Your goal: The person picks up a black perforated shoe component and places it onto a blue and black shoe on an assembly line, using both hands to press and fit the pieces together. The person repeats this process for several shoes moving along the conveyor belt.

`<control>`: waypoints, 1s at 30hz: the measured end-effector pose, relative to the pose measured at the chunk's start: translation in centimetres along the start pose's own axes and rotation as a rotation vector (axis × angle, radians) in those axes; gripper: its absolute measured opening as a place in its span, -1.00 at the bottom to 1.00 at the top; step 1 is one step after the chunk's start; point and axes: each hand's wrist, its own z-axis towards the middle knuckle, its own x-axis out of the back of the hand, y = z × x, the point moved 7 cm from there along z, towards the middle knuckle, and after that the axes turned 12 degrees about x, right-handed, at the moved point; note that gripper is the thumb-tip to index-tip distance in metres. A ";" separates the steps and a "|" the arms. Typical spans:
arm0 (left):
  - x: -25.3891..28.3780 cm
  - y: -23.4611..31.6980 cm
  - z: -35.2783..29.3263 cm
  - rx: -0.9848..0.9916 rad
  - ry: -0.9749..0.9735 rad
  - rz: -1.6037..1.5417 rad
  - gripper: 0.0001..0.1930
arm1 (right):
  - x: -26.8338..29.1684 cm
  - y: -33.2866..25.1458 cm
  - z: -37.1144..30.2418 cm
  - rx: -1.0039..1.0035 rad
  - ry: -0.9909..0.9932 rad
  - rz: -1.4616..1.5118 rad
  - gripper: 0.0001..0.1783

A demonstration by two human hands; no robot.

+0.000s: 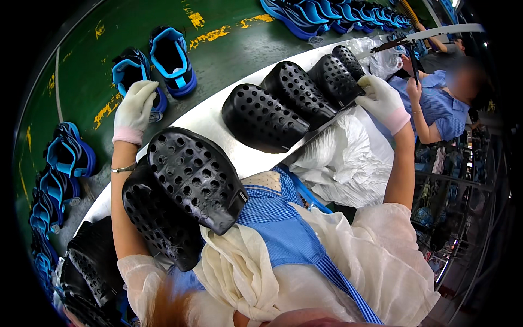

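Note:
My left hand [136, 107], in a white glove with a pink cuff, is closed over the heel of a black and blue sports shoe [128, 71]. Whether the fingers grip the shoe is hidden. Its mate, another such shoe [173, 60], stands just to the right. On the right, my gloved right hand [379, 97] pinches the near end of a black toe-shaped piece with round holes [333, 79]. Several like pieces, one of them a large perforated piece [265, 116], lie in a row on the white ledge [239, 158]. Closer to me, a bigger perforated piece [190, 171] leans between my arms.
More shoes line the green surface [218, 60], at far left [54, 180] and at the top [321, 15]. Crumpled white plastic [343, 158] hangs below the ledge. A co-worker in a blue shirt [444, 103] stands at right, beside dark racks [452, 191].

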 end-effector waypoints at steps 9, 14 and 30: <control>3.0 0.9 -1.9 -0.065 0.140 0.164 -0.68 | 0.3 -0.5 -0.4 0.022 -0.040 -0.073 -0.62; 2.3 -0.8 -2.1 0.046 0.064 0.175 -0.83 | 1.8 -2.1 -0.8 0.031 0.051 -0.122 -0.63; 7.5 2.3 -3.2 0.232 -0.151 -0.963 -0.40 | -0.1 -25.2 10.5 0.757 0.000 0.261 -0.59</control>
